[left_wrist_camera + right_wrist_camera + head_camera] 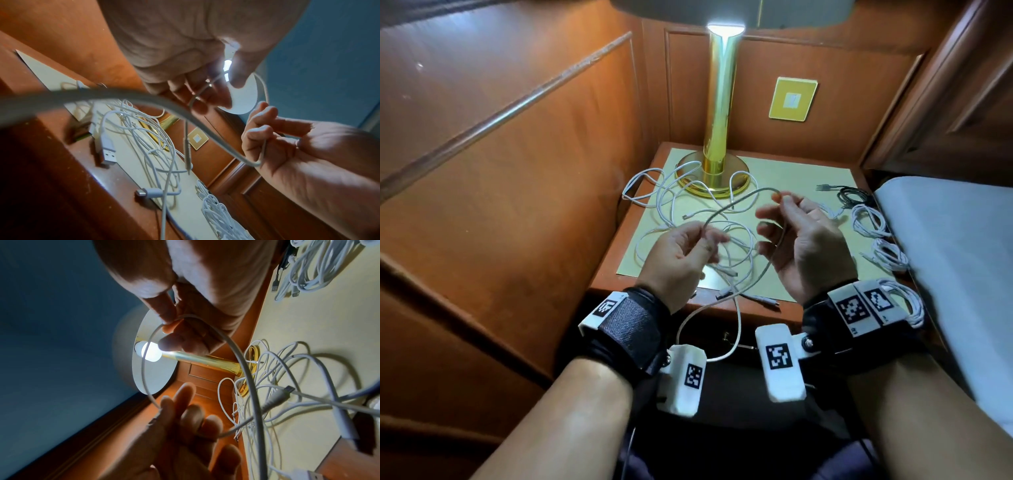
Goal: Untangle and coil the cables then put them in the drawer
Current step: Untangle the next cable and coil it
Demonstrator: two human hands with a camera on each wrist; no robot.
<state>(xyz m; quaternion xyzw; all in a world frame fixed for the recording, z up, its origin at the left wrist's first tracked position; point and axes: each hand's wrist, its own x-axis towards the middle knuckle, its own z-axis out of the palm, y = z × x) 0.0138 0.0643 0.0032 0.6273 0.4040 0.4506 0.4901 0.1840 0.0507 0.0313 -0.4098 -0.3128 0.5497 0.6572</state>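
Warm wood panelling (pixel 524 144) lines the corner around a small nightstand (pixel 822 185) topped with a pale mat (pixel 794 178). A lit brass lamp (pixel 719 102) stands at its back edge, below a yellow wall plate (pixel 792 99). A bed (pixel 962 260) with grey sheet borders the right side.

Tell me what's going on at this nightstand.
A person is sorting cables. Both hands hold one grey cable in the air above the nightstand: the left hand pinches one stretch, the right hand pinches it further along. A tangle of white cables lies loose around the gold lamp. Several coiled cables sit along the right edge. No drawer is visibly open.
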